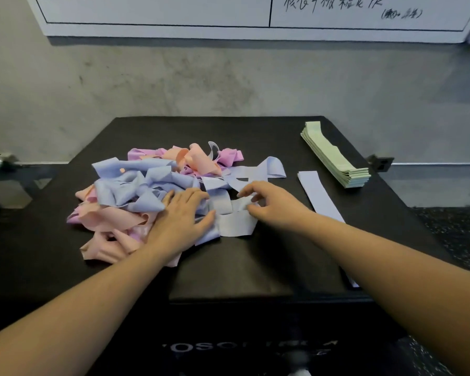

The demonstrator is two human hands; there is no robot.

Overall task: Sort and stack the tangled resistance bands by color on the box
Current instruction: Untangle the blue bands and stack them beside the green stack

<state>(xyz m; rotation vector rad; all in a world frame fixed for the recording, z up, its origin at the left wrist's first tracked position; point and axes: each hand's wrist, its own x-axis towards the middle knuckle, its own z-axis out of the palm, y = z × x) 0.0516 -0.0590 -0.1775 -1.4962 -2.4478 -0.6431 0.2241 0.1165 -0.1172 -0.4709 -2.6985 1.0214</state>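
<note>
Hands at the tangled bands on the black box [255, 267]
Left hand [183, 215] lies flat, fingers straight, on the tangle [147, 185]; right hand [269, 202] pinches a blue band [235, 221]; green stack [334, 156] and flat blue band [320, 196] lie right

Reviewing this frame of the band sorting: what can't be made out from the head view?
- Tangled pile: how many bands of each colour; they overlap and the left hand covers some.
- Right hand: whether it grips a blue band; blurred.
- Green stack: band count too small.
- Print on the box front: blurred.
- Whiteboard writing: cut by the top edge.
</note>
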